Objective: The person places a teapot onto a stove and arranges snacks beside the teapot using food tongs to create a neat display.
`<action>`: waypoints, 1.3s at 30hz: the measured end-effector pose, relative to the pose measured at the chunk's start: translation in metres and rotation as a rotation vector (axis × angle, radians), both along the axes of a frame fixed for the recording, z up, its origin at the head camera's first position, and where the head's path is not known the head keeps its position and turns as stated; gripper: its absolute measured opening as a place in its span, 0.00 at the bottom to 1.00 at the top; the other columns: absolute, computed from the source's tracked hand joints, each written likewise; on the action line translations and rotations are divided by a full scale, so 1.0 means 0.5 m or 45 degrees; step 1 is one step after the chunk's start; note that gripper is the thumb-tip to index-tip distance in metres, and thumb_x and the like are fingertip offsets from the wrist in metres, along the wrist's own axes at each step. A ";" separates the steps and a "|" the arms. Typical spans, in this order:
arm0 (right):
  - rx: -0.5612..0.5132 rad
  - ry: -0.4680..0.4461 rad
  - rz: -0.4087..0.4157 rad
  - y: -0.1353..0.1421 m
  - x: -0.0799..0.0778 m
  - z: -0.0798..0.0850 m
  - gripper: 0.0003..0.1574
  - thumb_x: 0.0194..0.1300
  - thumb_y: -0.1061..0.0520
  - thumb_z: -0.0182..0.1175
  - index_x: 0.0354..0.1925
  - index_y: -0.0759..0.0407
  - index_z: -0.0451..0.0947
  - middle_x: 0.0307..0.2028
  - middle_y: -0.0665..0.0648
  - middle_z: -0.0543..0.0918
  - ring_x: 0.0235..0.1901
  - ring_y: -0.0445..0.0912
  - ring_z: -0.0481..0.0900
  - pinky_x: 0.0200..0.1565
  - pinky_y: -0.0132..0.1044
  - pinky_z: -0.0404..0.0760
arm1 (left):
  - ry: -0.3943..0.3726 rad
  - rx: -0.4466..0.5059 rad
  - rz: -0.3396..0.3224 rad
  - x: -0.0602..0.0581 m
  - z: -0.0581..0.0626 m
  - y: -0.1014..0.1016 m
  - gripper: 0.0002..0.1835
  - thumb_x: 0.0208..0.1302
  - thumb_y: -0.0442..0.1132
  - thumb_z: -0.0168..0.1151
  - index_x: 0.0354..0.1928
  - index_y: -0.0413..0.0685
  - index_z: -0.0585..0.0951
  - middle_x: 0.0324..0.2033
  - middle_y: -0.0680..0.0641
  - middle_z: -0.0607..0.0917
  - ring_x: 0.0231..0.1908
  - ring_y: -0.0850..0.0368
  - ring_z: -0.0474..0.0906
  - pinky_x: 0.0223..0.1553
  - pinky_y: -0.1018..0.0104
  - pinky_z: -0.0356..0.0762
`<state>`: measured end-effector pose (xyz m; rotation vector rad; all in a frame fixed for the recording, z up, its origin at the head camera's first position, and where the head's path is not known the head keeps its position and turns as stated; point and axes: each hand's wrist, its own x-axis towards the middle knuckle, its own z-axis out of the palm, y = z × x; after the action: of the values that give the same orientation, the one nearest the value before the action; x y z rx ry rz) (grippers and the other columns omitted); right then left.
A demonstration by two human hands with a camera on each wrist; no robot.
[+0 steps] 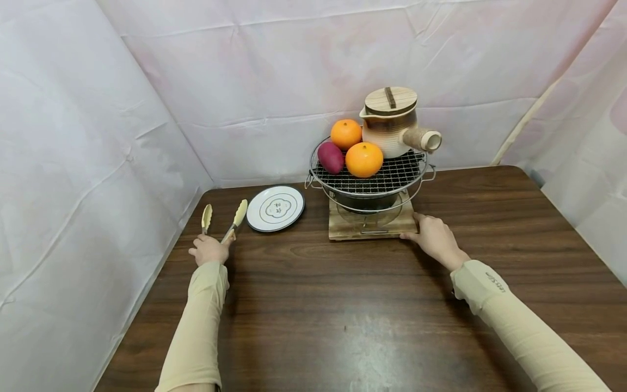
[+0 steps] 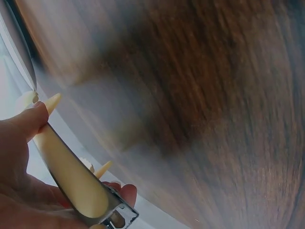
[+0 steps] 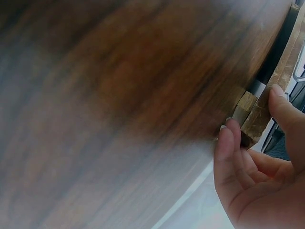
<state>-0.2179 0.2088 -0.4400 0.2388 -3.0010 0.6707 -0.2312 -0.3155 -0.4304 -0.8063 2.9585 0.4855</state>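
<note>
At the left of the head view, my left hand (image 1: 209, 250) grips a pair of tongs (image 1: 238, 213) with cream tips, their arms spread and pointing away from me. The left wrist view shows my thumb and fingers around the tongs' cream-coloured handle (image 2: 71, 171). My right hand (image 1: 436, 239) pinches the near right corner of a wooden base (image 1: 338, 226) that stands under a round tabletop grill (image 1: 404, 174). In the right wrist view, the thumb lies on one face of the wooden base (image 3: 259, 119), with fingertips at its underside.
On the grill's mesh stand a clay teapot (image 1: 389, 130) with wooden lid and side handle, two orange fruits, one behind (image 1: 345, 134) and one in front (image 1: 364, 160), and a purple oval item (image 1: 331, 158). A white plate (image 1: 259, 212) lies beside the tongs. Curtains (image 1: 274, 71) border the brown table (image 1: 303, 305).
</note>
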 end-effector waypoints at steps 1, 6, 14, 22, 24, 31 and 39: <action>-0.002 -0.003 0.000 -0.001 0.000 0.000 0.45 0.60 0.43 0.65 0.62 0.74 0.68 0.53 0.78 0.77 0.49 0.70 0.78 0.45 0.61 0.78 | -0.010 -0.001 0.006 -0.001 0.001 -0.002 0.54 0.68 0.58 0.52 0.68 0.16 0.40 0.65 0.16 0.51 0.60 0.20 0.53 0.57 0.40 0.68; -0.001 -0.009 0.004 -0.003 0.002 0.000 0.45 0.60 0.43 0.65 0.62 0.75 0.68 0.53 0.78 0.77 0.49 0.70 0.78 0.44 0.61 0.78 | -0.032 0.006 0.069 -0.001 -0.009 -0.014 0.54 0.67 0.59 0.53 0.69 0.19 0.40 0.66 0.18 0.52 0.61 0.22 0.53 0.56 0.41 0.71; 0.001 0.011 0.000 -0.004 0.002 0.005 0.45 0.60 0.43 0.65 0.61 0.74 0.68 0.53 0.78 0.77 0.49 0.70 0.78 0.44 0.61 0.78 | -0.065 0.032 0.096 -0.001 0.000 -0.017 0.55 0.67 0.59 0.53 0.69 0.19 0.40 0.67 0.18 0.51 0.63 0.23 0.50 0.60 0.38 0.66; 0.001 -0.018 -0.007 -0.003 0.002 0.006 0.45 0.61 0.42 0.65 0.63 0.74 0.67 0.55 0.77 0.76 0.51 0.71 0.77 0.46 0.62 0.77 | -0.171 0.010 0.113 -0.004 -0.002 -0.019 0.57 0.65 0.62 0.52 0.71 0.23 0.36 0.69 0.20 0.49 0.67 0.24 0.46 0.64 0.35 0.56; 0.000 -0.024 -0.004 -0.002 0.004 0.006 0.46 0.61 0.42 0.65 0.63 0.74 0.67 0.55 0.78 0.76 0.51 0.71 0.77 0.46 0.62 0.77 | -0.167 0.008 0.120 -0.004 -0.010 -0.021 0.56 0.66 0.61 0.53 0.71 0.23 0.36 0.69 0.20 0.49 0.68 0.25 0.46 0.64 0.35 0.56; -0.003 -0.024 0.001 0.001 0.005 0.002 0.46 0.61 0.43 0.65 0.63 0.75 0.66 0.55 0.78 0.76 0.51 0.71 0.76 0.47 0.62 0.77 | -0.144 -0.001 0.117 -0.008 -0.029 -0.025 0.56 0.65 0.60 0.54 0.71 0.24 0.36 0.68 0.19 0.49 0.68 0.24 0.45 0.65 0.34 0.54; 0.005 -0.041 0.003 -0.001 0.001 -0.002 0.47 0.61 0.42 0.64 0.64 0.74 0.65 0.57 0.78 0.74 0.53 0.71 0.75 0.48 0.62 0.76 | -0.122 0.004 0.138 0.010 -0.015 -0.014 0.58 0.64 0.57 0.59 0.71 0.24 0.34 0.66 0.19 0.52 0.66 0.24 0.50 0.64 0.34 0.57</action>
<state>-0.2177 0.2081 -0.4411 0.2338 -3.0337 0.6751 -0.2263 -0.3225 -0.4380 -0.9649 2.8376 0.4429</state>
